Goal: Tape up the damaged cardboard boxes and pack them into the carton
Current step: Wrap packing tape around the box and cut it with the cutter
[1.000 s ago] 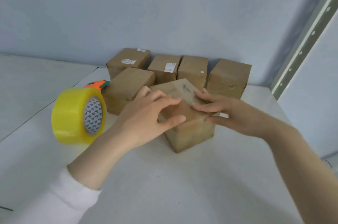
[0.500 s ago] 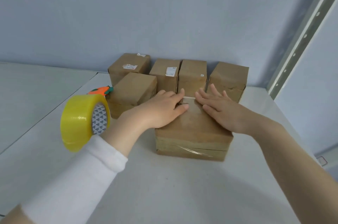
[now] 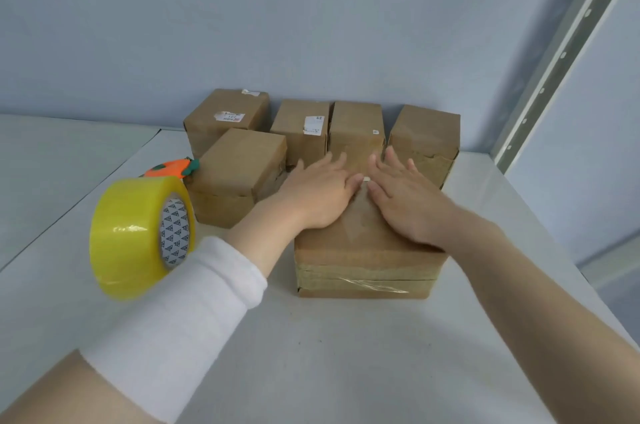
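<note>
Pale blue wall (image 3: 311,25) backs a white table (image 3: 346,354) that fills the lower frame. At the left edge a yellow tape roll (image 3: 138,236) sits against the white sleeve (image 3: 180,302) of the left arm; whether it hangs on the arm or stands on the table I cannot tell. Just behind it lies an orange cutter (image 3: 169,169). Right of that, five brown boxes (image 3: 239,164) crowd together in the upper middle of the frame, and the rightmost one (image 3: 426,133) has a torn front edge. In the centre, nearer the camera, stands the front box (image 3: 363,261), with clear tape glinting across its top and in a band round its near face. The left hand (image 3: 318,195) lies flat on the left part of its top, fingers straight, grasping nothing. The right hand (image 3: 405,202) lies flat beside it in the same way, and the thumbs almost meet over the tape line. At the far right a perforated metal upright (image 3: 554,60) slants up the frame. The step in hand looks like smoothing the tape down on this box. The carton is not in view, so the next move likely calls for lifting the taped box with both hands and finding the carton, or for reaching left to the roll for the torn box.
</note>
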Demonstrator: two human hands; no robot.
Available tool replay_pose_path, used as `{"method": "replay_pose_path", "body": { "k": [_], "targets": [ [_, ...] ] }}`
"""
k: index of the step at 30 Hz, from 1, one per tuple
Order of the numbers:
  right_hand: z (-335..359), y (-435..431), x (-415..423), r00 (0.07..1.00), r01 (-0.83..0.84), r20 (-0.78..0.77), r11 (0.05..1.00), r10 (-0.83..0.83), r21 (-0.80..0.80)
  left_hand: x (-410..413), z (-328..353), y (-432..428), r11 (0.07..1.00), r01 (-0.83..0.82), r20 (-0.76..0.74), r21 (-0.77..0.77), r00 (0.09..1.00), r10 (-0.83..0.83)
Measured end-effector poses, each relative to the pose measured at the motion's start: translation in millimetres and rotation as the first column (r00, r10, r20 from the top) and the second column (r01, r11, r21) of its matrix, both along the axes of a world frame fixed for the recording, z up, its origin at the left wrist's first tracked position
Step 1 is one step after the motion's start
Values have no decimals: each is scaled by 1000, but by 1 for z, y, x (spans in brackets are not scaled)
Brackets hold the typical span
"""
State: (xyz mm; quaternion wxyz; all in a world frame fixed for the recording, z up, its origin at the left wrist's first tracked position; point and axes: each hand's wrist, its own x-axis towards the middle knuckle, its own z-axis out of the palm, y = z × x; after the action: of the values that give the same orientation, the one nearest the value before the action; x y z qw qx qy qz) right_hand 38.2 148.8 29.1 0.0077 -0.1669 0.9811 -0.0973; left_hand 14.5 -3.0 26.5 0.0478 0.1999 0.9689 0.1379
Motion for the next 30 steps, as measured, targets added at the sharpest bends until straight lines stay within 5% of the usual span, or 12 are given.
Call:
{"method": "replay_pose_path", "body": {
  "k": [4,6,9,11,14,16,18,22,26,28,30],
  "targets": [
    [-2,-3,-1,999,44,15,997,-44,-61,3,-4,2,995,-28,-7,91,1000,29],
    [2,2,-1,992,125,37,949,-120,-288,2,-2,-1,958,-73,-9,278,997,79],
    [-1,20,18,926,374,314,608,-209,-700,14,-10,-15,633,-376,340,677,922,185],
    [-9,27,30,889,441,444,468,-111,-766,23,-17,-23,475,-532,561,701,822,93],
    [-12,31,33,976,198,128,468,-176,-862,27,-16,-27,441,-289,292,850,954,64],
    [-9,32,40,978,-43,-144,523,-154,-851,31,-9,-30,484,-7,-12,875,999,36],
    [-14,36,52,967,-174,-251,605,-45,-777,42,-14,-36,598,197,-195,777,978,-68],
    [-19,44,67,953,-240,-299,727,50,-644,56,-18,-49,745,314,-234,588,948,-215],
    [6,37,61,960,-116,-265,738,-88,-664,48,14,-38,805,248,-234,539,962,-141],
    [15,26,49,953,-70,-287,852,-97,-519,38,22,-19,853,200,-228,483,969,-97],
    [15,15,36,976,-18,-215,971,-34,-238,28,20,-1,963,167,-204,210,971,-124]
  ]
}}
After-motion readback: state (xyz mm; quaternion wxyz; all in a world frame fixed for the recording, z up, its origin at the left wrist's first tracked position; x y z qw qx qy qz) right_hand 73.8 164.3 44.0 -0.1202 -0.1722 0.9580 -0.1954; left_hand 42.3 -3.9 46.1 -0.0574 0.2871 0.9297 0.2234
